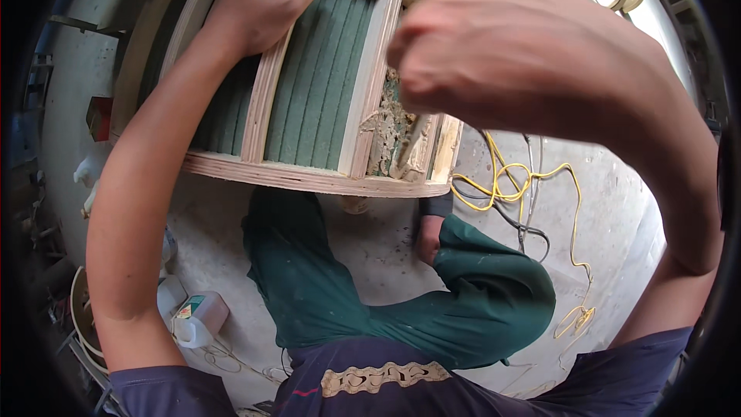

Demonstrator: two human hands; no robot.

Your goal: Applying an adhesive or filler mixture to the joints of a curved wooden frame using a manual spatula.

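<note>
Has the curved plywood frame (pixel 309 177) in front of green trousers (pixel 312 293). Lays the left hand (pixel 262 4) over a rib (pixel 266 100) toward the far edge (cannot tell the grip). Curls the right hand (pixel 448 46) near tan, clumpy residue (pixel 391 127) at the right end; cannot tell whether around anything.

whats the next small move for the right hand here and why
Probably bring the right hand to the ragged tan residue: it lies in uneven clumps, whereas the green panel to its left looks clean, and the left hand is on the wooden frame.
</note>
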